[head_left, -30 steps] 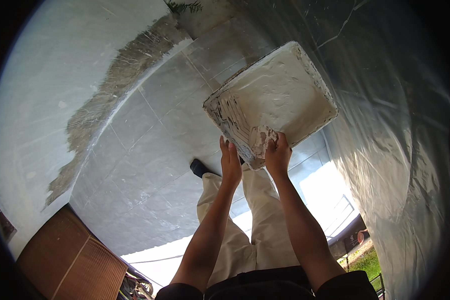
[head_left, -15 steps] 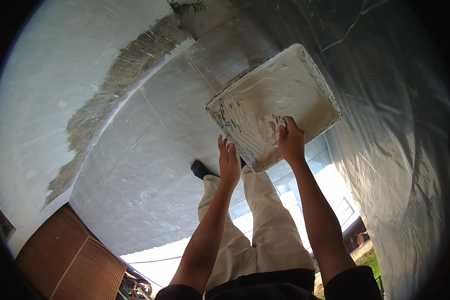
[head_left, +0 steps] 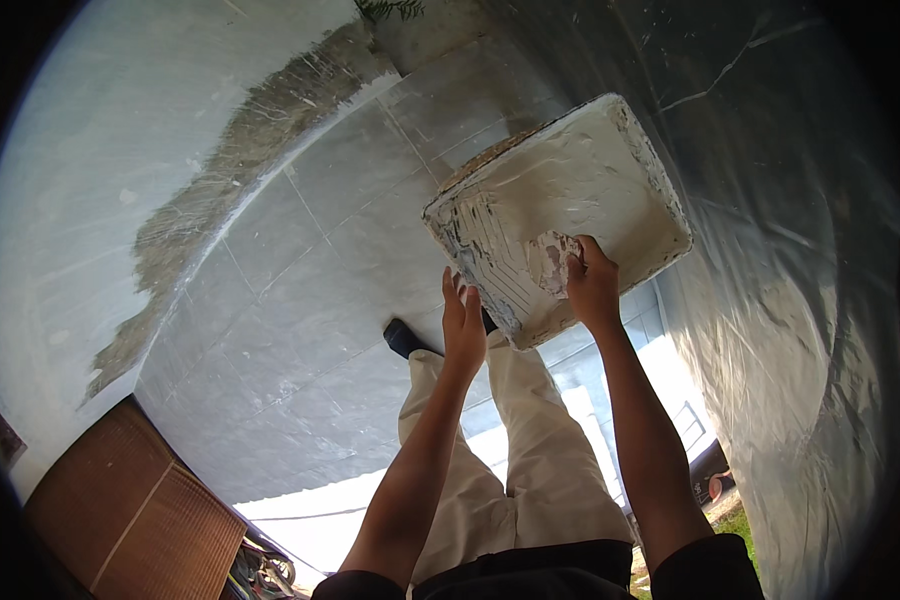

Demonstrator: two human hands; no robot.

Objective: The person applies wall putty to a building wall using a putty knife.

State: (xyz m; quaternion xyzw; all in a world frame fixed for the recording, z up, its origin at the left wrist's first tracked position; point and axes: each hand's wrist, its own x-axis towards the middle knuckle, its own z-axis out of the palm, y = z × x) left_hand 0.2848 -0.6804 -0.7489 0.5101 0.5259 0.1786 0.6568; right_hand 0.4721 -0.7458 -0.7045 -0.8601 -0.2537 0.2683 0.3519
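A rectangular paint tray (head_left: 610, 170), coated in white paint and crusted along its rim, is tilted in front of me. Its ribbed slope lies at the near left. My left hand (head_left: 464, 325) grips the tray's near left edge, some fingers hidden by the tray. My right hand (head_left: 595, 285) is closed on a flat, irregular piece caked with dried whitish paint (head_left: 550, 262); its kind cannot be made out. That piece rests against the tray's inside, near the ribs and the near right rim.
Grey tiled floor (head_left: 300, 300) lies below, with my dark shoe (head_left: 402, 338) on it. At left stands a pale wall (head_left: 100, 190) with a bare grey strip (head_left: 220, 170) along its foot. Plastic sheeting (head_left: 790, 330) hangs at right. A brown ribbed panel (head_left: 140, 510) leans lower left.
The tray and both hands sit slightly farther right in view, as does the floor around them. Both grips look the same.
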